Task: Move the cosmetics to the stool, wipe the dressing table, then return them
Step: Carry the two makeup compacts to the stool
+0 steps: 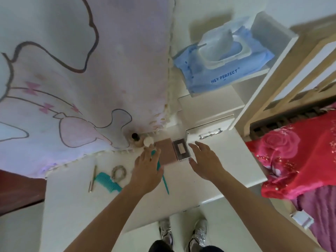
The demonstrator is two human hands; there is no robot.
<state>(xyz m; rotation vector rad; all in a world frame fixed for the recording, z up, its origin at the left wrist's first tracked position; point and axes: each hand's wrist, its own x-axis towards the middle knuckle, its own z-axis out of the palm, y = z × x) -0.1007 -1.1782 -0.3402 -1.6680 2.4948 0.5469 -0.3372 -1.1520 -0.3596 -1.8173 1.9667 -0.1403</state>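
Note:
On the white dressing table [227, 164] lie a pink-brown flat case [166, 151] and a small silver-edged compact [181, 149] side by side. A dark-capped bottle [135, 138] and a round white cap [148, 141] stand behind them near the cloth. My left hand [147, 170] hovers with fingers straight over a thin teal comb [162, 176], fingertips near the white cap and the case's left edge. My right hand [205, 160] is spread to the right of the compact, holding nothing. A teal wide comb [107, 181], a beaded hair tie [119, 172] and a slim metallic stick [92, 179] lie to the left.
A white cloth with a cartoon print [72, 79] hangs over the table's back. A blue wet-wipe pack [223, 60] sits on a white shelf unit with a small drawer [211, 131]. A bed with a red floral cover [294, 155] is at the right. My shoes [181, 231] are on the floor below.

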